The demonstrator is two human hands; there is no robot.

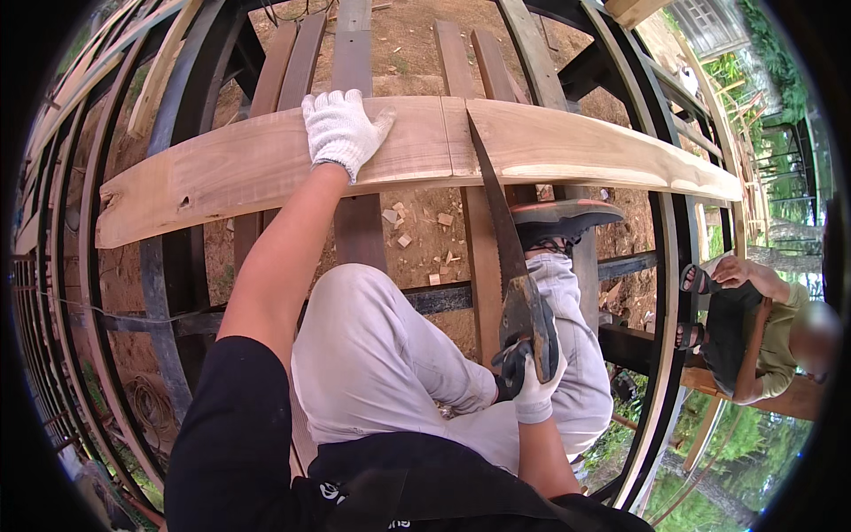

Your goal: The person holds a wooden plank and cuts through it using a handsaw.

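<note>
A wide wooden plank [239,164] lies crosswise in front of me over several narrower boards. My left hand [344,133], in a white knitted glove, presses flat on its top with the fingers spread. In a matching glove, my right hand [538,377] grips the dark handle of a handsaw [503,235]. The saw's blade points away from me, and its tip meets the plank near the far edge. Just left of the blade, a thin line [448,137] crosses the plank; whether it is a mark or a cut, I cannot make out.
Dark metal beams [177,301] and long boards [486,293] form an open frame with earth beneath. Wood offcuts [403,239] lie on the ground. My shoe [567,222] rests close to the blade, by the plank's near edge. Another person [753,328] sits at the right.
</note>
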